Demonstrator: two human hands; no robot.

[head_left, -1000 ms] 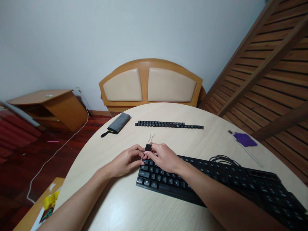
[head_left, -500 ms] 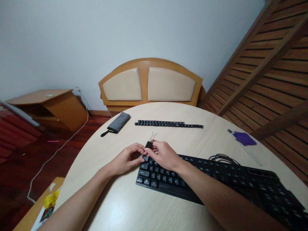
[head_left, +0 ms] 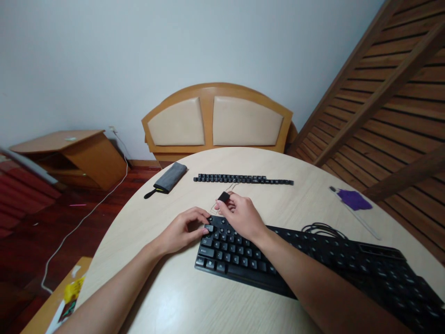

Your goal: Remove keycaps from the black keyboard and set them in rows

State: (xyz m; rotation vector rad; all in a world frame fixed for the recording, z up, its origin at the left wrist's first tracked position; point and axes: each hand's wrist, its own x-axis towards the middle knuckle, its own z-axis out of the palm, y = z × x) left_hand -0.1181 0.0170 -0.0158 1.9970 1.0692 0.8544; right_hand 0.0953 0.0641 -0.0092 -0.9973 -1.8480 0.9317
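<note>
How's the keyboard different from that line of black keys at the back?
The keyboard is big and wide; the key row is a thin line. The keyboard lies nearer, with the left hand touching it; the key row lies farther back, with no hand on it. Both are black and on the table.

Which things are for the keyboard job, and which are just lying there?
Seem part of the job:
keyboard, touched by the left hand
black-handled wire tool, in the right hand
row of keycaps

Seem just lying there:
grey pouch
purple cloth
white stick
</note>
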